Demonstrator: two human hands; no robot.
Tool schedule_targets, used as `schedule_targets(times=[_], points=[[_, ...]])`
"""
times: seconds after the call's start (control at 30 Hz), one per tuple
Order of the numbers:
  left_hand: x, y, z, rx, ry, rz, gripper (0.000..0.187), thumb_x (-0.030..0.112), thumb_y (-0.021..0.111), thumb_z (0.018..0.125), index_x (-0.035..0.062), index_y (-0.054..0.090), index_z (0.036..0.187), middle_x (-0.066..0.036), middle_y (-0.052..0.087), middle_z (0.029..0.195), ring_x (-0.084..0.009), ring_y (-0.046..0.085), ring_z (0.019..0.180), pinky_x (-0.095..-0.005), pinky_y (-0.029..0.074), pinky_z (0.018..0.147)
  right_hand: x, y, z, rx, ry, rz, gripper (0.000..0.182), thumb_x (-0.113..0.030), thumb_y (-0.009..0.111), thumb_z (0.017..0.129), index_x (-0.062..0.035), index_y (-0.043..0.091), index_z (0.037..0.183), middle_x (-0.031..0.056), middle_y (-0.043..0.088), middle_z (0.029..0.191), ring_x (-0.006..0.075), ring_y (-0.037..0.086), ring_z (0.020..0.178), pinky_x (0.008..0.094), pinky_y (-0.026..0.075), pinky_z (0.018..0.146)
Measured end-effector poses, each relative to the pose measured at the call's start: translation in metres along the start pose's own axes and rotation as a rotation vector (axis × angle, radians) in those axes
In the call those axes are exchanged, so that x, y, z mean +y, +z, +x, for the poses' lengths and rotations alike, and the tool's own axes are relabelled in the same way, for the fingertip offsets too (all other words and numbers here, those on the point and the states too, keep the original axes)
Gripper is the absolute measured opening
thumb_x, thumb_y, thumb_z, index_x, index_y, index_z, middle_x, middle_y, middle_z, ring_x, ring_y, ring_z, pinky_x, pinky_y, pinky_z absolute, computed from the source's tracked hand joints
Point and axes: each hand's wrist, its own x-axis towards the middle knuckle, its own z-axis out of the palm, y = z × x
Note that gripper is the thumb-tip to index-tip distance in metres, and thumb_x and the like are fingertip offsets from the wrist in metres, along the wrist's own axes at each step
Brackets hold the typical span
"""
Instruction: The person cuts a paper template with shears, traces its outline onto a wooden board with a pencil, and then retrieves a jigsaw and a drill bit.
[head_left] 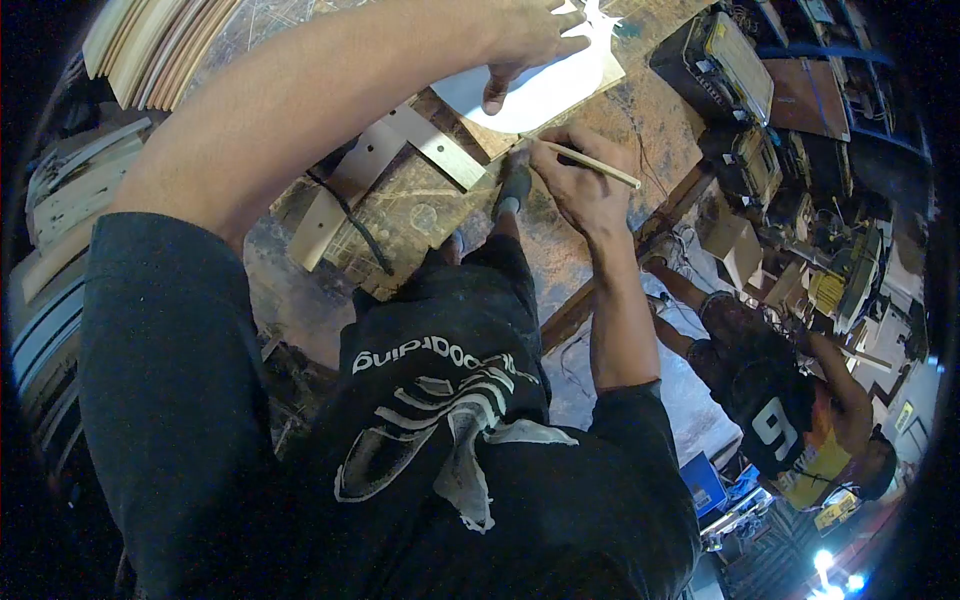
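pencil in right hand

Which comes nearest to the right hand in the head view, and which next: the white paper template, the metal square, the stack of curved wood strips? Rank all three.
Measured from the right hand:
1. White paper template, just above it, under the left hand.
2. Metal square, on the bench to its left.
3. Stack of curved wood strips, far top-left corner.

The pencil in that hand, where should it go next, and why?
Probably along the edge of the white paper shape, drawing a short line. The right hand holds the pencil with its tip near that edge, and the left hand presses the shape flat on the wooden board, so it looks held steady for tracing.
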Motion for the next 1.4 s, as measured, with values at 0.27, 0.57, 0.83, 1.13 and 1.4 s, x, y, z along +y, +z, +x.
schedule_targets(times=[0.27, 0.57, 0.83, 1.13, 1.4], points=[[0.0, 0.005, 0.001, 0.083, 0.021, 0.067, 0.152, 0.052, 0.101, 0.044, -0.0082, 0.02, 0.158, -0.037, 0.026, 0.16, -0.0451, 0.051, 0.135, -0.0486, 0.048, 0.108, 0.004, -0.002, 0.0, -0.001, 0.018, 0.013, 0.022, -0.021, 0.077, 0.083, 0.0004, 0.077, 0.09, 0.0147, 0.074, 0.075, 0.0208, 0.072, 0.066, 0.0325, 0.056, 0.065], [-0.003, 0.004, -0.001, 0.138, 0.081, 0.056, 0.151, 0.055, 0.1, 0.043, -0.0087, 0.024, 0.157, -0.038, 0.027, 0.159, -0.0499, 0.043, 0.141, -0.0507, 0.04, 0.116, 0.002, -0.005, 0.002, -0.002, 0.013, -0.034, 0.024, -0.023, 0.078, 0.082, -0.0004, 0.077, 0.088, 0.0148, 0.075, 0.076, 0.0229, 0.073, 0.069, 0.0339, 0.057, 0.068], [-0.001, -0.003, -0.007, 0.067, 0.039, 0.048, 0.15, 0.056, 0.1, 0.043, -0.0062, 0.026, 0.158, -0.034, 0.027, 0.161, -0.0505, 0.042, 0.141, -0.0526, 0.041, 0.115, 0.002, -0.008, 0.003, 0.01, 0.026, -0.017, 0.021, -0.022, 0.077, 0.081, -0.0012, 0.077, 0.087, 0.0142, 0.074, 0.075, 0.0211, 0.073, 0.068, 0.0326, 0.057, 0.067], [0.003, -0.005, -0.012, 0.102, 0.042, 0.05, 0.143, 0.054, 0.099, 0.049, -0.0015, 0.027, 0.159, -0.031, 0.027, 0.163, -0.0468, 0.042, 0.143, -0.0522, 0.043, 0.114, 0.008, -0.014, 0.004, 0.031, 0.047, -0.034, 0.022, -0.022, 0.076, 0.08, -0.0013, 0.078, 0.088, 0.0131, 0.074, 0.074, 0.019, 0.071, 0.066, 0.0311, 0.056, 0.065], [0.005, 0.005, 0.002, 0.077, -0.086, 0.014, 0.149, 0.04, 0.104, 0.038, 0.0113, 0.026, 0.162, -0.018, 0.03, 0.165, -0.0425, 0.044, 0.141, -0.0464, 0.051, 0.11, 0.006, -0.014, -0.005, 0.121, 0.045, 0.055, 0.019, -0.019, 0.074, 0.082, -0.0007, 0.076, 0.087, 0.0113, 0.073, 0.073, 0.0168, 0.069, 0.065, 0.0302, 0.054, 0.063]])
